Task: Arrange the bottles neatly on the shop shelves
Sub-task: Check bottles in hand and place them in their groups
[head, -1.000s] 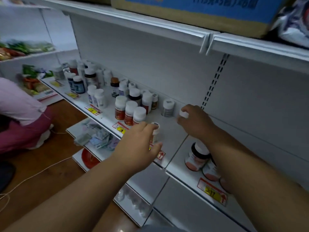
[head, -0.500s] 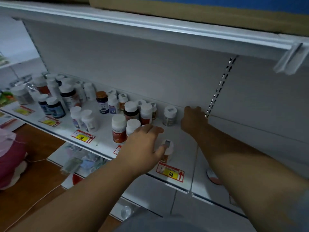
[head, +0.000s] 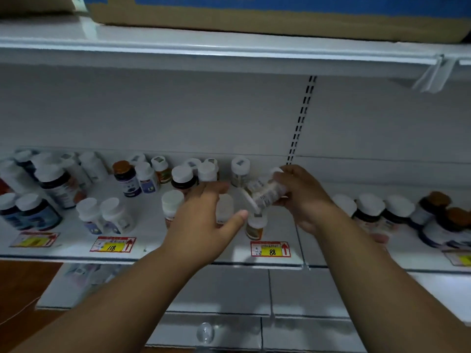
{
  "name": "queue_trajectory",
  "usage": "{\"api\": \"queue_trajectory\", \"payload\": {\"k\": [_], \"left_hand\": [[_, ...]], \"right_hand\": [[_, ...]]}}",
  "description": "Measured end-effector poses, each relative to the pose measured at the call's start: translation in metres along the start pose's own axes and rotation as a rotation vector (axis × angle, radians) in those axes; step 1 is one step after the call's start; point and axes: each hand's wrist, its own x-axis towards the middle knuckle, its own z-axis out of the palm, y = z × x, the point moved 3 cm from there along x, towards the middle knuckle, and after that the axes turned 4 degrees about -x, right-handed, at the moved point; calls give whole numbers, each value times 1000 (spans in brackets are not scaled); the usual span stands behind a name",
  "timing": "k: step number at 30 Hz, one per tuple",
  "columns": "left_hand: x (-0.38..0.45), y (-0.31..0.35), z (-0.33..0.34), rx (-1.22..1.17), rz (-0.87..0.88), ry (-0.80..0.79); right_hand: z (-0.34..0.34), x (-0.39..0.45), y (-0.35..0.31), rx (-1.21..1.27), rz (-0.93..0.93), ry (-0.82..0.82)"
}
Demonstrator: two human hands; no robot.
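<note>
the scene is dim and bluish, with no lamp in sight. the white shelf [head: 153, 240] is brightest along its front edge and greyer toward the back panel, under the overhang of the upper shelf [head: 229, 50]. soft shadow pools beneath both forearms. the tilted bottle [head: 267, 192] is smeared by motion blur, its label unreadable; bottles far left of it are soft and streaked too. the yellow price tag [head: 270, 249] just below it reads sharply. straight shelf lines bow toward the frame edges, a wide-angle warp. below the shelf, a small glare spot shines on a clear round thing.
</note>
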Motion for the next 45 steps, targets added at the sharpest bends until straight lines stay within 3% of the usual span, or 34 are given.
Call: {"api": "queue_trajectory", "payload": {"k": [3, 9, 15, 20, 24, 31, 36, 45], "left_hand": [[-9, 13, 8, -133, 39, -82], [-25, 20, 20, -268, 39, -140], [-36, 20, 26, -370, -32, -232], [-50, 12, 24, -308, -92, -91], [-71, -11, 4, -238, -187, 8], [-126, -77, -64, -159, -311, 184], [-160, -147, -141, -73, -342, 260], [-205, -278, -280, 59, -382, 195]], "right_hand": [[8, -39, -17, 40, -76, -20], [5, -74, -35, -193, -147, -10], [14, -83, -33, -97, -122, -27], [31, -83, -26, -399, -219, -120], [62, -72, -26, -467, -284, -208], [169, -77, -22, -479, -388, -430], [279, -85, -20, -512, -476, -493], [471, -93, 1, -532, -447, -533]]}}
